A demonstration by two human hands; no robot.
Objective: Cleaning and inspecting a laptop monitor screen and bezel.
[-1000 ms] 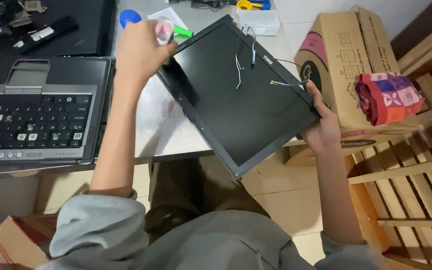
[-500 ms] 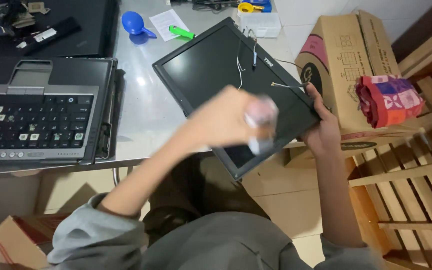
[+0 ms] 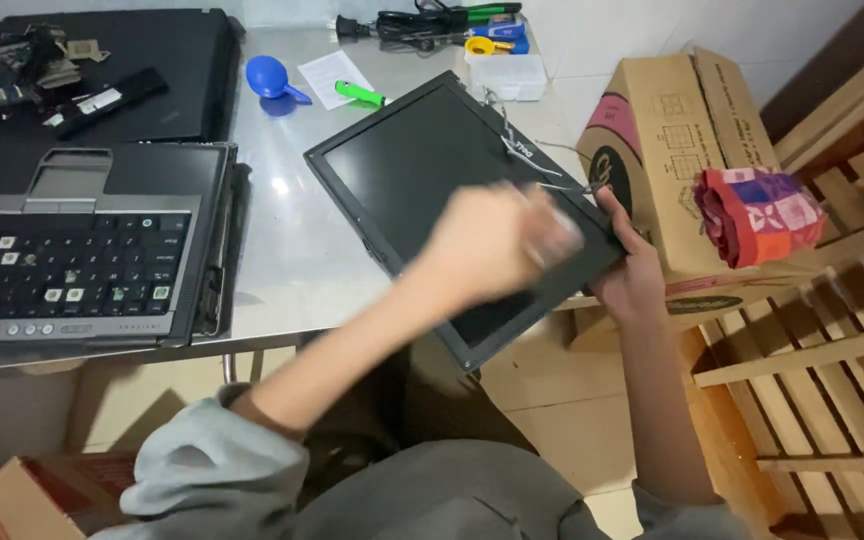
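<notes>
The right hand (image 3: 635,268) is clamped on the lower right edge of the screen panel (image 3: 432,190), thumb on top, so the panel does not slide. The panel lies tilted, its far part on the desk (image 3: 292,250) and its near corner hanging over the edge toward the person's lap. This keeps the dark face up and easy to reach. The left hand (image 3: 497,240) is blurred above the right part of the panel; it seems closed on something small and pale, but I cannot tell what. Thin wires (image 3: 542,180) hang loose at the panel's top right corner. A keyboard base (image 3: 72,250) sits apart on the left, and a box (image 3: 672,160) stands just beside the panel on the right.
</notes>
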